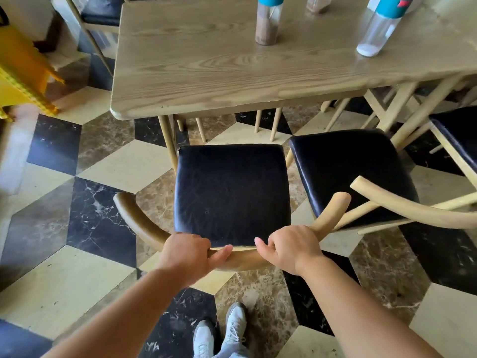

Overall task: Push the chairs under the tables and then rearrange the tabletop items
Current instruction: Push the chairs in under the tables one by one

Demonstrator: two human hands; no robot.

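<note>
Two hands grip the curved wooden backrest of a chair seen from the head camera. The left hand curls over the rail left of centre, its fingers wrapped round the far side and its thumb lying along the near edge. The right hand grasps the same rail right of centre, fingers folded round the wood and thumb pointing toward the other hand. A short bare stretch of rail lies between the two thumbs.

This chair's black leather seat sits out in the open on the floor, with only its front edge near the wooden table; the seat is not under the tabletop. Just beside it on the right stands a second chair with the same black cushion and a pale curved back, turned at a slight angle, its front corner near the table edge. A third black seat shows at the right border, by another table's legs.

On the tabletop stand a bottle with a teal cap and brown contents, a clear teal-capped bottle with a little white matter at its base, and between them, at the top edge, a small brownish container, mostly cut off.

Below the arms, two white sneakers stand on the marble floor, patterned in black, brown and cream. A yellow object occupies the left edge.
</note>
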